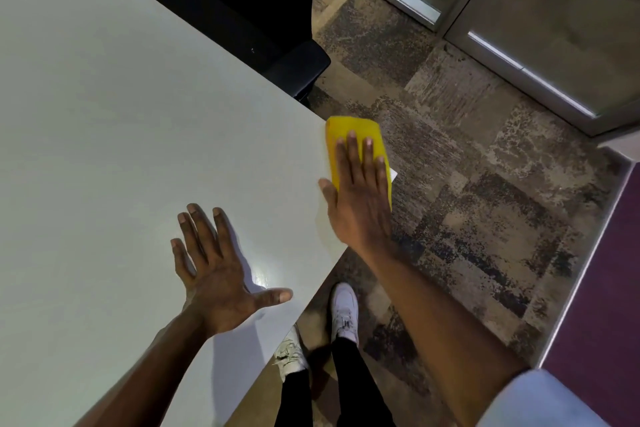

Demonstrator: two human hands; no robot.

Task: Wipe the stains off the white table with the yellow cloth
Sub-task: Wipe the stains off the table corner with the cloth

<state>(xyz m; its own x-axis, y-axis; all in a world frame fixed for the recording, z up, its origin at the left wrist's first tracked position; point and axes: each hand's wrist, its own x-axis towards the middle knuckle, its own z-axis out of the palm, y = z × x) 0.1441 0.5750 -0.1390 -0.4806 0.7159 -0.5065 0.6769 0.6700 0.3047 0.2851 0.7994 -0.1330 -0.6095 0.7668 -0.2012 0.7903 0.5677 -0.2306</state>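
The yellow cloth (349,126) lies folded on the right corner of the white table (121,114), covering the corner tip and overhanging its edge. My right hand (360,191) presses flat on the cloth, fingers stretched forward. My left hand (214,270) rests palm down on the bare tabletop near the front edge, fingers spread, holding nothing. No stains stand out on the visible tabletop; a glossy reflection shows beside my left thumb.
A black office chair (263,10) stands tucked against the table's far edge. Patterned carpet (467,184) covers the floor to the right. Glass panels with metal frames (519,45) run along the back right. My white shoes (344,308) stand below the table's front edge.
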